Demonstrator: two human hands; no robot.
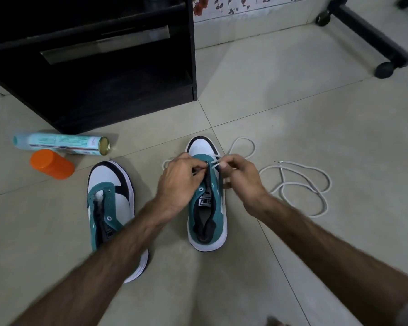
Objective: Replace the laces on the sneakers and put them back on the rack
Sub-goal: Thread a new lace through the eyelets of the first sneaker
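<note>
Two teal, white and black sneakers stand on the tiled floor. The right sneaker [207, 208] sits in the middle, with a white lace [243, 147] running through its front eyelets and looping on the floor beyond the toe. My left hand [179, 182] grips the sneaker's left eyelet flap near the tongue. My right hand [240, 177] pinches the lace's end just right of the front eyelets. The left sneaker [108, 198] stands unlaced, partly under my left forearm. A second white lace [302, 187] lies coiled on the floor to the right.
A black rack [92, 67] stands at the back left. In front of it lie a pale green spray can [61, 144] and an orange container [52, 167]. A black wheeled frame [368, 34] stands at the back right.
</note>
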